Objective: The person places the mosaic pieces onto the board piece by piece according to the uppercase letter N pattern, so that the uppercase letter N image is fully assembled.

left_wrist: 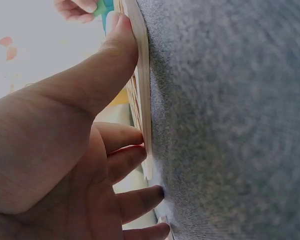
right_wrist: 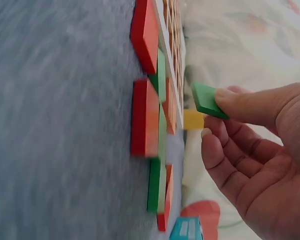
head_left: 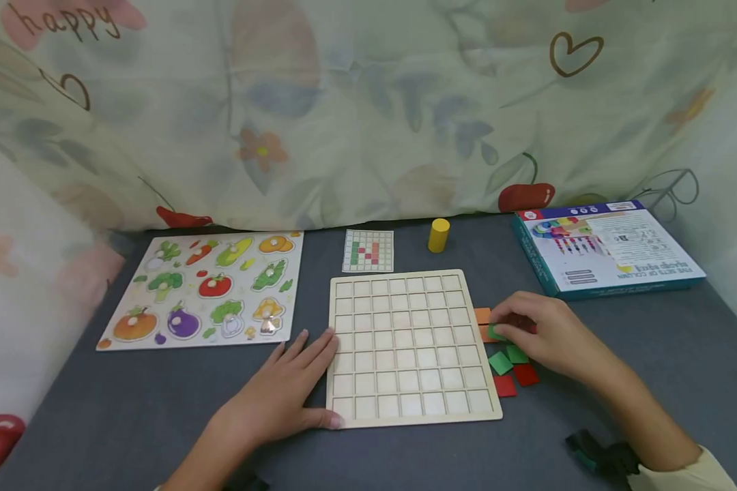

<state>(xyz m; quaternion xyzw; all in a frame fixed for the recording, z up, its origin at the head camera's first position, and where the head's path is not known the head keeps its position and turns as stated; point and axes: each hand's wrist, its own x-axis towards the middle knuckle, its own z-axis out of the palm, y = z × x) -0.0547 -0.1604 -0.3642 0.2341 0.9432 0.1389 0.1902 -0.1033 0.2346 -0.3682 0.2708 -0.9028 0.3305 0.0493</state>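
A green square tile (right_wrist: 206, 100) is pinched between the thumb and fingers of my right hand (head_left: 540, 334), raised off the table just right of the wooden grid board (head_left: 414, 420). Below and around that hand lie loose tiles: green ones (head_left: 500, 363), red ones (head_left: 525, 374) and orange ones (head_left: 482, 315), some against the board's right edge. My left hand (head_left: 285, 389) lies spread at the board's left side. Its thumb touches the lower left corner, and its extended fingers reach along the left edge; the left wrist view shows fingertips against the board's side.
Behind the board lie a small pattern card (head_left: 368, 251) and a standing yellow cylinder (head_left: 439, 235). At the left is a vegetable puzzle board (head_left: 199, 331), at the far right a flat box (head_left: 614, 249). A floral curtain (head_left: 356, 136) hangs along the table's back.
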